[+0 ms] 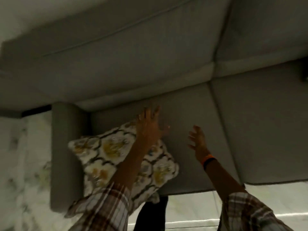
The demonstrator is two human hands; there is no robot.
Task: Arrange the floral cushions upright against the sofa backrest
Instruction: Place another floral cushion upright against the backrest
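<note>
One floral cushion [108,155], white with yellow flowers and dark outlines, lies flat on the grey sofa seat [191,114] near the left armrest [66,147]. My left hand [150,125] reaches over the cushion's far corner with fingers spread, holding nothing. To the right, my right hand [197,140] hovers above the bare seat, fingers apart and empty, an orange and black band on its wrist. The grey backrest [133,64] runs across the top of the view. The image is blurred by motion.
The sofa is sectional, with a seam [215,95] between two seat cushions and two back cushions. Pale marble-patterned floor [25,164] shows to the left of the armrest and in front of the seat. A small dark object [305,77] sits at the right edge.
</note>
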